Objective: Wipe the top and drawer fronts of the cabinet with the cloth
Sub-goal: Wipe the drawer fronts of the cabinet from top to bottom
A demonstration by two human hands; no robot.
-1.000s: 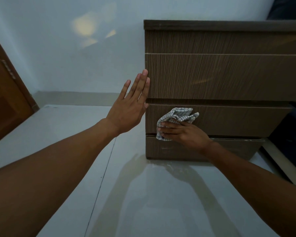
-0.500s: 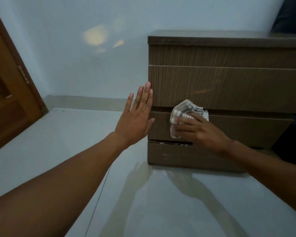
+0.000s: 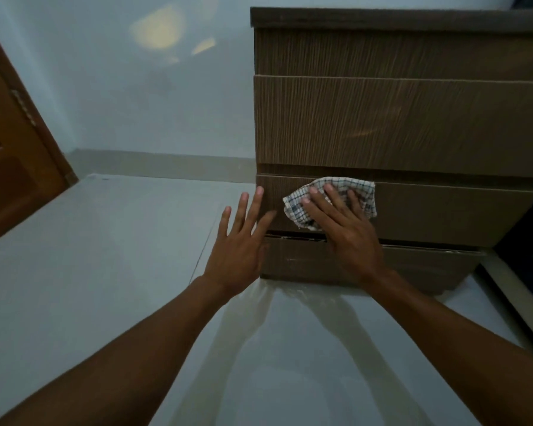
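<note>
A brown wood-grain cabinet (image 3: 397, 118) with stacked drawer fronts stands on the floor at the right. A white checked cloth (image 3: 362, 192) lies flat against the left part of the lower middle drawer front (image 3: 443, 210). My right hand (image 3: 345, 229) presses the cloth onto that front with straight, spread fingers. My left hand (image 3: 243, 241) is flat and spread at the cabinet's left front corner, fingertips touching the edge. The bottom drawer (image 3: 428, 265) sits a little ajar, with a dark gap above it.
Glossy pale floor tiles (image 3: 120, 272) stretch in front and to the left. A brown wooden door (image 3: 16, 155) stands at the far left. A pale wall (image 3: 136, 87) rises behind. Something dark (image 3: 530, 250) fills the space right of the cabinet.
My right hand has turned fingers-up and spread flat on the cloth, still on the same drawer front. My left hand has dropped lower along the cabinet's left corner and spread its fingers.
</note>
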